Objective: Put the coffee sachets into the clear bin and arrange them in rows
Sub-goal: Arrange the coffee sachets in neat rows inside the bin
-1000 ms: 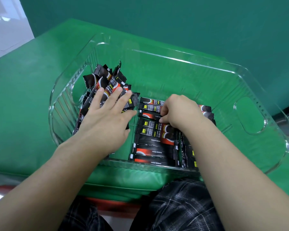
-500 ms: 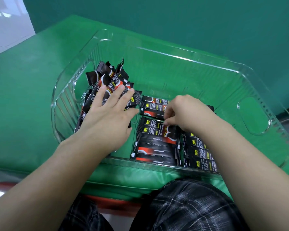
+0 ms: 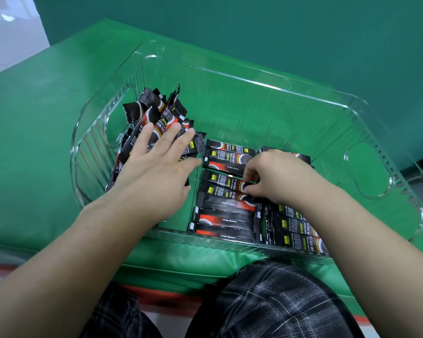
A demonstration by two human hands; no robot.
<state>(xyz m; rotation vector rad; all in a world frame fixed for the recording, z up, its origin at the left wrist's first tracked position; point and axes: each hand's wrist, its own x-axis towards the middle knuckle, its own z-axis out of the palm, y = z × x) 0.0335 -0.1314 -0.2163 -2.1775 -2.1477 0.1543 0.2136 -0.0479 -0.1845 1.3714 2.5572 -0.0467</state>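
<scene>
We see black-and-red coffee sachets point(image 3: 226, 191) lying in flat rows at lower centre of the clear bin point(image 3: 274, 87), with a loose heap point(image 3: 154, 113) at its left end. The bin sits on a green table point(image 3: 47, 132). Our left hand point(image 3: 154, 172) rests spread-fingered on the heap; our right hand point(image 3: 276, 176) pinches a sachet end in the middle row.

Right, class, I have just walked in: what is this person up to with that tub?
A person is sorting coffee sachets inside a clear bin on a green table. The left hand rests flat on a loose heap of sachets at the bin's left end. The right hand pinches a sachet in the flat rows along the near wall.
</scene>
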